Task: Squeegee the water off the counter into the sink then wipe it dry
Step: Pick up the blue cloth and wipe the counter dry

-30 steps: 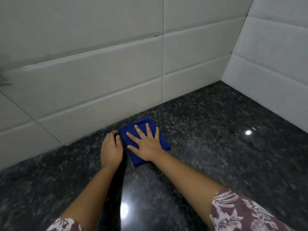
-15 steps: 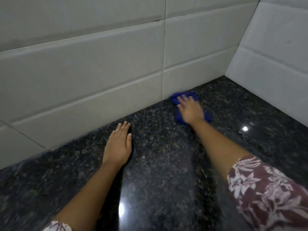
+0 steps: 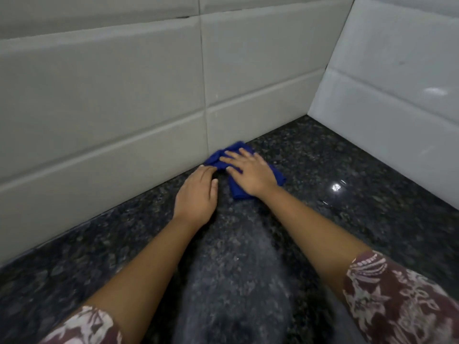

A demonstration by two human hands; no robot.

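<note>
The blue cloth [image 3: 238,192] has slid back to the left hand [image 3: 198,197]; the right hand [image 3: 250,175] presses it flat, fingers spread, at 12 o'clock against the wall (drying underway, no squeegee visible); the left hand rests loosely curled beside it.

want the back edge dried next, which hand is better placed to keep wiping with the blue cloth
Right. The right hand lies flat on the folded blue cloth, pressing it against the dark speckled granite counter; the left hand only touches the cloth's edge with its fingertips.
</note>
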